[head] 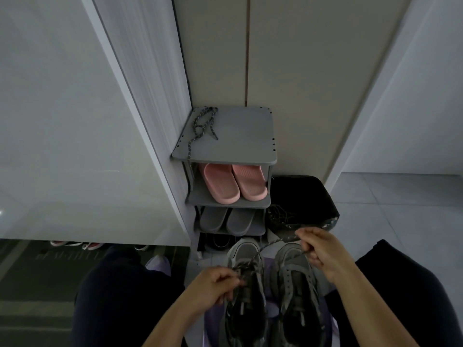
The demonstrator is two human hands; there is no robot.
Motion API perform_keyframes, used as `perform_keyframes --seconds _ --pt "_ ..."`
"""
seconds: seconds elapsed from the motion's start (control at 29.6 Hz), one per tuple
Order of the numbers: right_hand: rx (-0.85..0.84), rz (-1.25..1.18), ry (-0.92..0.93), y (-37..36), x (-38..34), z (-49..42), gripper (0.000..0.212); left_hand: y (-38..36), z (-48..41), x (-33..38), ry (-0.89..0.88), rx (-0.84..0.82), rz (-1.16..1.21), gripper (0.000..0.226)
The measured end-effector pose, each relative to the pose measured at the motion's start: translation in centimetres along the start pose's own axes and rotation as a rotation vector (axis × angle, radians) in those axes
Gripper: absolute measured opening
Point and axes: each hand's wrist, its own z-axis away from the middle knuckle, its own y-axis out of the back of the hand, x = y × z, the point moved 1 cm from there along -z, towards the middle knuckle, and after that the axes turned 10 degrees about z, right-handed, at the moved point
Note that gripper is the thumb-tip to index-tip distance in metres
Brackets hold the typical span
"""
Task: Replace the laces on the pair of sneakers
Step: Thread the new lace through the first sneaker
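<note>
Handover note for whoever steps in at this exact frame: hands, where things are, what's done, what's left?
Left hand pinches the speckled lace over the left sneaker eyelets; right hand grips the same lace's far end, pulled taut.
Both sneakers sit between the knees. A second lace lies on the shoe rack top; dark laces lie tangled on the floor beside the rack.
Done: lacing of the left sneaker looks just begun.
Left: finish it, then lace the right sneaker, which appears laceless.

Both forearms are stretched forward. The left hand (215, 284) is held low with fingers curled; the right hand (318, 249) is held higher. A lace (278, 241) is pinched by each.
</note>
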Motion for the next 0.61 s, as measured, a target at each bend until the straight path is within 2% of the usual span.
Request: perform_keyframes --seconds 0.03,0.1,0.17,0.2,0.27,0.34,0.37,0.41,0.51,0.61 --pt "0.003 0.157 0.019 -0.1 0.3 0.0 0.014 0.0 -0.1 -0.1 0.019 -0.050 -0.054 0.018" --pt "-0.065 0.639 0.060 -0.1 1.0 -0.2 0.024 0.2 -0.5 -0.1 0.039 -0.054 -0.089 0.026" --pt "-0.206 1.042 0.066 -0.6 1.5 -0.2 0.032 0.6 -1.2 0.0 0.002 0.052 -0.079 0.029" --pt "-0.223 1.145 0.060 -0.9 1.5 -0.1 0.031 0.8 -1.8 0.0 -0.036 0.119 -0.089 0.026" --pt "-0.146 1.230 0.098 -1.7 1.0 0.2 0.032 1.0 -3.4 -0.3 -0.115 0.267 -0.160 0.019" --pt "-0.098 1.192 0.173 -3.1 0.3 0.5 0.035 1.2 -4.9 -0.7 -0.157 0.341 -0.286 0.007" --pt "-0.117 1.146 0.188 -4.1 0.2 0.7 0.033 1.3 -5.5 -0.8 -0.159 0.325 -0.356 0.002" --pt "-0.159 1.117 0.189 -5.2 0.1 0.9 0.031 1.2 -6.1 -0.9 -0.159 0.292 -0.419 0.008" --pt "-0.278 1.153 0.180 -8.0 0.7 1.2 0.028 1.1 -7.0 -0.7 -0.120 0.245 -0.521 0.010" --pt "-0.255 1.171 0.168 -8.5 1.2 1.0 0.030 1.1 -7.2 0.1 -0.076 0.169 -0.561 0.008"
